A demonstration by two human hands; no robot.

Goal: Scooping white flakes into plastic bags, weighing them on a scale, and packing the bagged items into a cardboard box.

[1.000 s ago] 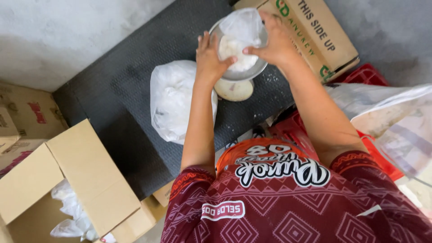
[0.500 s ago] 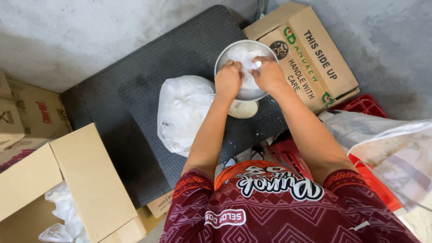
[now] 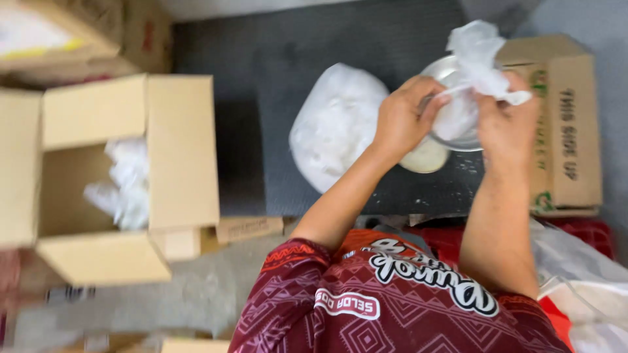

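Observation:
My left hand (image 3: pixel 403 119) and my right hand (image 3: pixel 505 124) both grip a small clear plastic bag (image 3: pixel 472 78) with white stuff in it. The bag's loose top sticks up between the hands. They hold it just over a round metal bowl (image 3: pixel 449 134) that stands on a dark grey mat (image 3: pixel 288 85). A pale round lump (image 3: pixel 425 157) lies against the bowl's near side. To the left of the hands rests a big white filled plastic bag (image 3: pixel 335 124).
An open cardboard box (image 3: pixel 176 157) with white bags (image 3: pixel 124 186) inside stands at the left. A closed printed carton (image 3: pixel 566 131) lies to the right of the bowl. A red crate (image 3: pixel 589 232) and clear plastic sheeting (image 3: pixel 585 268) sit at the lower right.
Both hands have lifted the small bag up out of the bowl and are pinching its top. The view has swung left, so the open box now fills the left side.

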